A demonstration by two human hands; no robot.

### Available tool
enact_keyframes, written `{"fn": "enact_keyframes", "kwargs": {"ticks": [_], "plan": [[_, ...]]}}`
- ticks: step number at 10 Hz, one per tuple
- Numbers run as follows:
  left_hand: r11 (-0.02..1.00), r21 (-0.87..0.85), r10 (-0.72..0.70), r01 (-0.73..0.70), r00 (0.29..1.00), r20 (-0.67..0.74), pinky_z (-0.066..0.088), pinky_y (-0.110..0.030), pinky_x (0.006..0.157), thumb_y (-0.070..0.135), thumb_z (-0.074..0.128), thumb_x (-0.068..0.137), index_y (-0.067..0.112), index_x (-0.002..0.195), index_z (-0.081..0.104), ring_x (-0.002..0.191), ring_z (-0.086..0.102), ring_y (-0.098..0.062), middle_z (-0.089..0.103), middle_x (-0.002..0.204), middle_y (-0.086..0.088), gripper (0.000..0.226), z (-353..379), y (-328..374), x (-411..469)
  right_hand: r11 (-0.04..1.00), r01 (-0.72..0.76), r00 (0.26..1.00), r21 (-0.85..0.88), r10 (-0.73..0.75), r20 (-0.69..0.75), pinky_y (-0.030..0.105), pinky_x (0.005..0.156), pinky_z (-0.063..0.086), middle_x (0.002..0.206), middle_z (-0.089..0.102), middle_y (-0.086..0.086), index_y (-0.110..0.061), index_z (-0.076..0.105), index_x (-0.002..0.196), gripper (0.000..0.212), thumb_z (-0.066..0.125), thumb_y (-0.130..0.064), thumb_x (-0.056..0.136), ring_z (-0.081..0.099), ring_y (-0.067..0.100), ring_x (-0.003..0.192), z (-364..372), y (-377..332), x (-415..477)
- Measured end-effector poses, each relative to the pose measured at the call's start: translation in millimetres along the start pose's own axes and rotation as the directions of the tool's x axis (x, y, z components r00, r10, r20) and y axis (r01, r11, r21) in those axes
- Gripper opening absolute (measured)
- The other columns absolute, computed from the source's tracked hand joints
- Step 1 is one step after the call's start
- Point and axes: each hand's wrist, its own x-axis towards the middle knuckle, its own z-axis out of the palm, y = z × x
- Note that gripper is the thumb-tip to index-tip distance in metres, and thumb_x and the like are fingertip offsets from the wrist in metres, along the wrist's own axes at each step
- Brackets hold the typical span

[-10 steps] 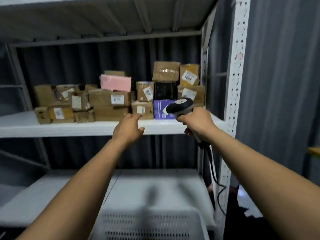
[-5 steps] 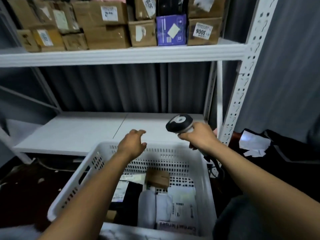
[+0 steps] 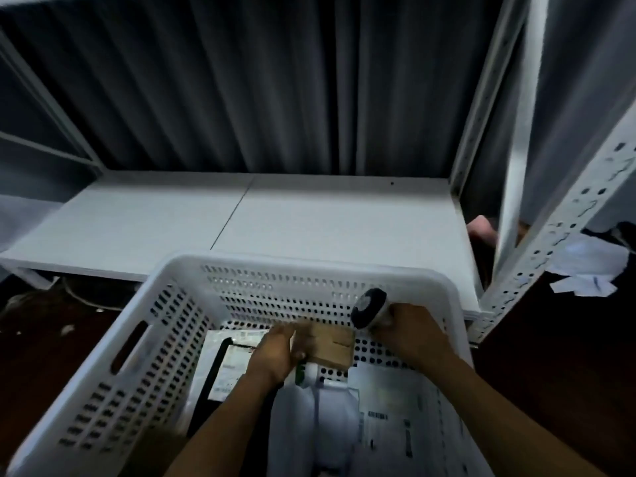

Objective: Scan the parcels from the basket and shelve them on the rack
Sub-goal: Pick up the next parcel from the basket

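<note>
We take hold of a cardboard parcel (image 3: 332,342) in the white basket (image 3: 241,262).
Our left hand (image 3: 273,354) curls around the parcel's left end near the basket's far wall; our right hand (image 3: 414,333) grips the scanner (image 3: 369,308), its head just beside the parcel, before the rack shelf (image 3: 309,218).

Both bare forearms extended forward and down, converging. Left hand (image 3: 273,354) curled, fingers and thumb gripping left end of small cardboard box (image 3: 332,344). Right hand (image 3: 414,330) fisted round scanner (image 3: 369,307) handle, just beside the left
</note>
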Motion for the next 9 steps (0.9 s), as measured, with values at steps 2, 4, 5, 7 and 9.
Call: {"fn": "enact_keyframes", "kwargs": {"ticks": [2, 4, 5, 7, 9], "plan": [[0.992, -0.091, -0.085, 0.089, 0.995, 0.054, 0.036, -0.029, 0.103, 0.016, 0.07, 0.086, 0.015, 0.146, 0.037, 0.129, 0.047, -0.03, 0.045, 0.143, -0.014, 0.069, 48, -19, 57, 0.978, -0.068, 0.988, -0.198, 0.093, 0.12, 0.019, 0.047, 0.027, 0.06, 0.042, -0.001, -0.017, 0.038, 0.058, 0.039, 0.055, -0.024, 0.092, 0.036, 0.008, 0.051, 15, 19, 57], [0.934, -0.227, -0.253, 0.274, 0.96, 0.117, 0.043, -0.009, 0.069, 0.009, 0.075, 0.081, 0.003, 0.15, 0.018, 0.096, 0.055, -0.017, 0.057, 0.116, -0.01, 0.09, 84, -36, 91, 0.982, -0.088, 0.98, -0.164, 0.115, 0.163, 0.021, 0.045, 0.032, 0.056, 0.047, 0.003, -0.008, 0.047, 0.058, 0.037, 0.058, -0.024, 0.09, 0.044, 0.012, 0.049, 4, 13, 81], [0.928, -0.243, -0.273, 0.283, 0.959, 0.077, 0.046, -0.033, 0.093, 0.025, 0.08, 0.077, 0.0, 0.147, 0.027, 0.115, 0.054, -0.031, 0.057, 0.127, -0.016, 0.092, 94, -37, 95, 0.994, -0.104, 0.976, -0.044, 0.11, 0.189, 0.027, 0.054, 0.048, 0.061, 0.06, 0.01, -0.002, 0.062, 0.07, 0.026, 0.068, -0.024, 0.083, 0.056, 0.021, 0.053, -1, 10, 79], [0.834, -0.468, -0.259, 0.292, 0.956, 0.134, 0.047, -0.033, 0.093, 0.018, 0.085, 0.068, 0.006, 0.131, 0.053, 0.114, 0.058, -0.026, 0.063, 0.111, -0.007, 0.071, 109, -25, 97, 0.992, -0.116, 0.977, 0.049, 0.105, 0.188, 0.035, 0.065, 0.057, 0.062, 0.065, 0.012, 0.003, 0.07, 0.077, 0.026, 0.076, -0.022, 0.075, 0.063, 0.023, 0.056, -3, 14, 78], [0.641, -0.744, -0.23, 0.189, 0.972, 0.049, 0.048, -0.028, 0.088, 0.0, 0.071, 0.082, 0.017, 0.145, 0.039, 0.109, 0.059, -0.021, 0.06, 0.122, -0.006, 0.073, 111, -1, 89, 0.975, -0.177, 0.971, 0.136, 0.15, 0.187, 0.034, 0.065, 0.058, 0.077, 0.073, 0.021, 0.005, 0.071, 0.083, 0.026, 0.075, -0.02, 0.077, 0.072, 0.032, 0.074, -8, 25, 75]]}}
